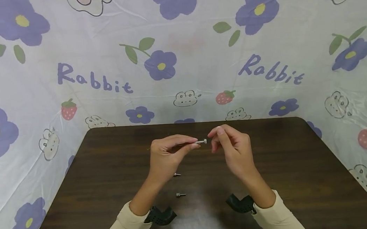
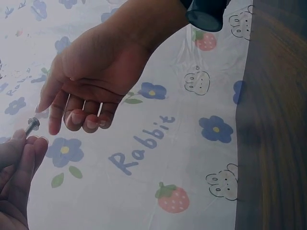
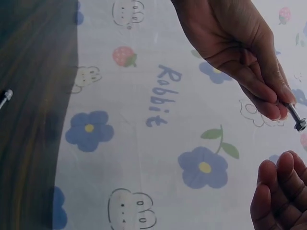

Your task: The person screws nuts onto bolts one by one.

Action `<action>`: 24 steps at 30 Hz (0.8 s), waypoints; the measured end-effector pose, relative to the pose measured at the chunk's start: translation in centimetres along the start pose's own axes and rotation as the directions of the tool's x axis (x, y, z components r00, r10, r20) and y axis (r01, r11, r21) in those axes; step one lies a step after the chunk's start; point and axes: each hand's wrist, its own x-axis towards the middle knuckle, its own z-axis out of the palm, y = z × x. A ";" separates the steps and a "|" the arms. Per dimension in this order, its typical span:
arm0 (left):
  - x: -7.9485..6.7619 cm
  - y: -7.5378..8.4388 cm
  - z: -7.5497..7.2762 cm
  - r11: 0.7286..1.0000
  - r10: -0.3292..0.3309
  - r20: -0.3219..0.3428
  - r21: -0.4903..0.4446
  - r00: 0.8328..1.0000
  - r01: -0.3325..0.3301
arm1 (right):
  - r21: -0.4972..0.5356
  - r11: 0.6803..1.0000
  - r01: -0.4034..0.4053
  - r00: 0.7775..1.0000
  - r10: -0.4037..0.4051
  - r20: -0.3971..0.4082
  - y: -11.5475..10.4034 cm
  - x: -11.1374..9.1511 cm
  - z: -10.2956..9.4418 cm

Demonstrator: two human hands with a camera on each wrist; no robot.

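My left hand (image 1: 165, 157) pinches a small silver bolt (image 1: 201, 141) between thumb and fingertips above the table. The bolt lies nearly level, its wider head end pointing toward my right hand (image 1: 237, 153). In the right wrist view the bolt's hex-shaped end (image 3: 300, 125) sticks out past the left fingertips, with a ring-like part around it. My right hand, fingers loosely bent and holding nothing, hovers just beside that end, apart from it. In the left wrist view the bolt (image 2: 32, 125) shows between both hands. The part between the left fingertips is hidden.
Two more silver bolts lie on the dark wooden table (image 1: 112, 189): one (image 1: 177, 174) partly behind the left wrist, another (image 1: 180, 195) nearer the front. Black wrist cameras (image 1: 160, 215) sit on both forearms. A patterned cloth (image 1: 187, 72) hangs behind and beside the table.
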 end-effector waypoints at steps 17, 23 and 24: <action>0.0 -0.1 0.0 1.000 0.002 -0.022 0.021 1.000 -0.002 | -0.052 0.998 0.036 0.999 -0.037 -0.028 -0.5 -0.2 -0.2; 0.3 0.0 0.1 1.000 -0.001 -0.019 0.015 1.000 0.002 | -0.067 0.997 0.043 0.998 -0.045 -0.035 -0.5 -0.2 -0.3; 0.3 0.1 0.1 1.000 -0.002 -0.019 0.015 1.000 0.003 | -0.069 0.997 0.041 0.998 -0.043 -0.034 -0.4 -0.2 -0.2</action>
